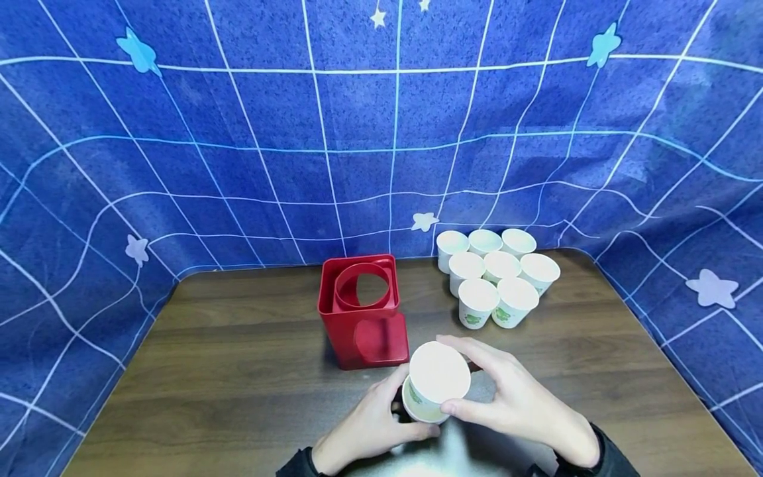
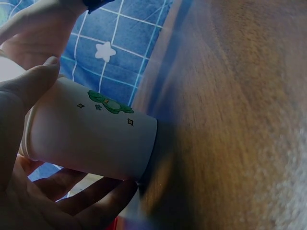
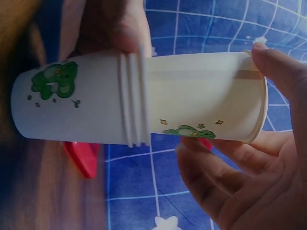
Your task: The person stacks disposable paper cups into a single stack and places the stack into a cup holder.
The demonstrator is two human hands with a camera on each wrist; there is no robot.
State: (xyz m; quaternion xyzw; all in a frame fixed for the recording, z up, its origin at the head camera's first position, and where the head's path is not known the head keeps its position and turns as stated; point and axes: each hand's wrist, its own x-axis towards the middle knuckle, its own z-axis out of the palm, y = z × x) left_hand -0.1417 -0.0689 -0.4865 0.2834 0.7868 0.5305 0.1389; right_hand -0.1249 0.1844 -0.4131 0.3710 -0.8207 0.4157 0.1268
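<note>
Near the table's front edge my left hand (image 1: 378, 421) holds a short stack of nested white paper cups (image 3: 81, 105), fingers and thumb around its sides. Several rims show on the stack in the right wrist view, and a green cartoon print marks its side. My right hand (image 1: 507, 391) grips another paper cup (image 1: 440, 371) near its rim. This cup's lower end sits inside the top of the stack, while most of its wall stands out above. In the left wrist view the stack's base (image 2: 148, 148) is close to the tabletop.
A red square-walled container with a round ring in its top (image 1: 348, 338) stands just beyond my hands. Several upright white paper cups (image 1: 478, 298) stand in rows at the back right of the wooden table (image 1: 238, 358). Blue patterned cloth (image 1: 268, 132) hangs behind.
</note>
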